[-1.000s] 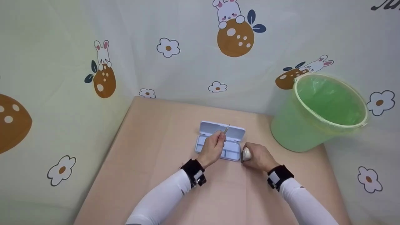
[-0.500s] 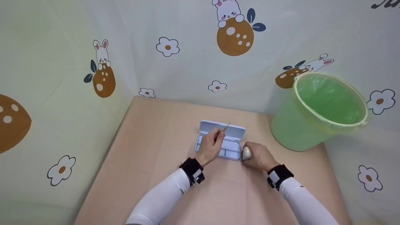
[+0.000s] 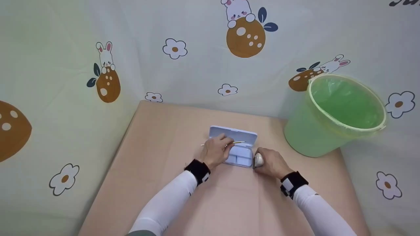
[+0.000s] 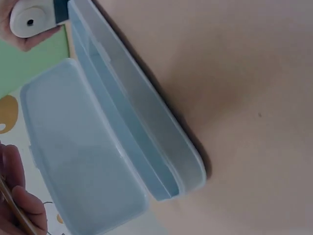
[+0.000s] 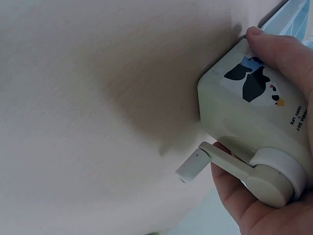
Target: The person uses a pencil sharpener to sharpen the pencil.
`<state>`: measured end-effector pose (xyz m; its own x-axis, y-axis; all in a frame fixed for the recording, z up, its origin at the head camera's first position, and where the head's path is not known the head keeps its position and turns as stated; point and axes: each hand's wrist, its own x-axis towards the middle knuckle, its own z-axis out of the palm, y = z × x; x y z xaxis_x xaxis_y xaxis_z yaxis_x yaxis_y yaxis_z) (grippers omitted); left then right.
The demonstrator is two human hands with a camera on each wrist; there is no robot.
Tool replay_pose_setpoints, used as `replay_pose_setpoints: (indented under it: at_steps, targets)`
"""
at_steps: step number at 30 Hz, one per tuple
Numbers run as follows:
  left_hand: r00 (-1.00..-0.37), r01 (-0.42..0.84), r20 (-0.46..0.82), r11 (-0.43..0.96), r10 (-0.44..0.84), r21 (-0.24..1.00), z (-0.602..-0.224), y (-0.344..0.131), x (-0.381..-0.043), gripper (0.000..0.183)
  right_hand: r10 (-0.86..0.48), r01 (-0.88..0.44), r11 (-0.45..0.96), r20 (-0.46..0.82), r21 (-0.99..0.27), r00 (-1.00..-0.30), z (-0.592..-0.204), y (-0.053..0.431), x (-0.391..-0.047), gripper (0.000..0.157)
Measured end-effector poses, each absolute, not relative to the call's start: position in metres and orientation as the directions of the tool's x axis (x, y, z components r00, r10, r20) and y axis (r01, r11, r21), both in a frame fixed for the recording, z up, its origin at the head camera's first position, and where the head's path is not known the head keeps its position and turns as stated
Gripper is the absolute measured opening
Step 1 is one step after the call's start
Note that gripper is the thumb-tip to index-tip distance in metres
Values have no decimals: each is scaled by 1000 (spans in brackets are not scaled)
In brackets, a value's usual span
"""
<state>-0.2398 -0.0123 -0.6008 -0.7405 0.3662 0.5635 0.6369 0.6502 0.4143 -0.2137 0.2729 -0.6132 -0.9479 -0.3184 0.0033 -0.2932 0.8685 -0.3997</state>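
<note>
A pencil (image 3: 239, 142) lies nearly level in the grip of my left hand (image 3: 215, 151), over the light blue pencil case (image 4: 161, 110). Its tip points right, across the raised lid (image 3: 248, 137); the other end sticks out left of the hand. My left fingers hide part of the case's compartments. Just right of the case, my right hand (image 3: 274, 164) holds a pale crank pencil sharpener (image 5: 230, 115) with a penguin-like print. In the right wrist view its crank handle (image 5: 227, 161) shows near the fingers. The sharpener's round hole (image 4: 30, 22) shows in the left wrist view.
A green bin (image 3: 303, 134) with a clear liner stands at the back right of the table. The peach-coloured tabletop (image 3: 157, 157) meets a curtain (image 3: 197, 75) printed with rabbits and flowers behind and on the left.
My left hand has shifted slightly left and turned, swinging the pencil from slanting up to nearly level. The right hand keeps the sharpener in the same place beside the case.
</note>
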Motion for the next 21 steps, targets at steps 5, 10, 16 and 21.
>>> replay_pose_setpoints:
  at_steps: [5, 10, 16, 21]
  targets:
    - [-774, 604, 481, 708, 411, 366, -614, -18, -252, 9, -327, -297, 864, -4, -407, -945, -611, 274, -213, 48]
    - [-814, 567, 361, 761, 456, 317, -623, -16, -259, 15, -320, -290, 871, -11, -397, -947, -611, 274, -213, 48]
    - [-799, 583, 348, 774, 490, 247, -642, -2, -269, 22, -331, -310, 870, 11, -383, -944, -611, 274, -213, 49]
    - [-786, 590, 355, 785, 506, 189, -648, 9, -273, 22, -337, -317, 869, 15, -379, -941, -612, 274, -214, 49]
